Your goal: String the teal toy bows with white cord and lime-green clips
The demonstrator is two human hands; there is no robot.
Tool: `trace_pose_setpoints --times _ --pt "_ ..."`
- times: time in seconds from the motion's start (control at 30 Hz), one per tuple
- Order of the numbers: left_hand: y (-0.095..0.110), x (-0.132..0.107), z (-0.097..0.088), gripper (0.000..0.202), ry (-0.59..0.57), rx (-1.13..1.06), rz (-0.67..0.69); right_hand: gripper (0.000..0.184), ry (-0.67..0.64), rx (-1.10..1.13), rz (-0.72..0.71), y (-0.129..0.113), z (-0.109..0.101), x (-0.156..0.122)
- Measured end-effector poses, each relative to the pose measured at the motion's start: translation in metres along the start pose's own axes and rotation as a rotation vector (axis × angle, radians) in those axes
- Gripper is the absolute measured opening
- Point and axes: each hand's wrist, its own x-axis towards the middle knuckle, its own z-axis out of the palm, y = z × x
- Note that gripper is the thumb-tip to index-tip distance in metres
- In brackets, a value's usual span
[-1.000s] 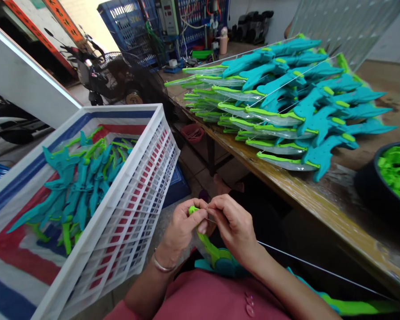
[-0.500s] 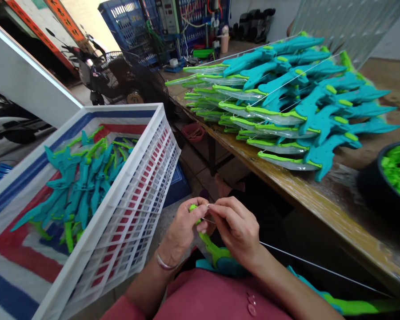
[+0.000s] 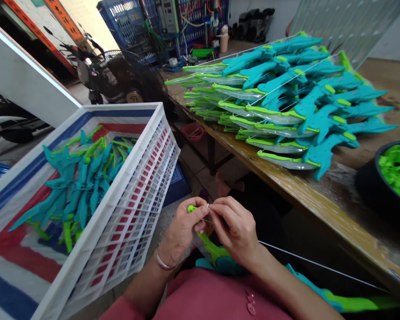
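Fingers [image 3: 226, 207] between crate [image 3: 107, 195] and table [image 3: 333, 218]

Btwn L fingers [image 3: 197, 215] & R fingers [image 3: 221, 210] — more white string [image 3: 208, 206] showing vs 1s ago.

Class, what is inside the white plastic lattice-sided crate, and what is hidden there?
In the crate, teal-and-lime plastic pieces lie heaped on a red, white and blue striped sheet. The heap hides whatever lies beneath; the sheet covers the crate's floor.
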Motion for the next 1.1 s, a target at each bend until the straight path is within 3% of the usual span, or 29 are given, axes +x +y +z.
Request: trace_pose_setpoints --times 0.37,0.5,0.7,0.97,1.1 --pt "-0.002 0.000 -0.004 0.037 -0.064 0.023 0.000 0.010 0.022 0.000 0.007 -0.003 -0.007 0.000" --pt "0.000 0.000 -0.001 0.037 -0.055 0.015 -0.007 0.022 -0.027 0.055 -0.002 -0.004 -0.006 0.002" --pt "0.004 -0.001 0.003 0.042 -0.032 0.014 -0.021 0.009 -0.085 0.183 0.099 -0.001 -0.009 0.008" --pt "0.003 0.000 0.001 0.037 -0.078 0.104 0.039 0.011 -0.267 -0.017 0.108 -0.002 -0.046 0.005" --pt "0.001 0.005 0.001 0.036 -0.148 0.121 0.051 0.012 -0.235 -0.082 0.107 -0.007 -0.056 -0.005"
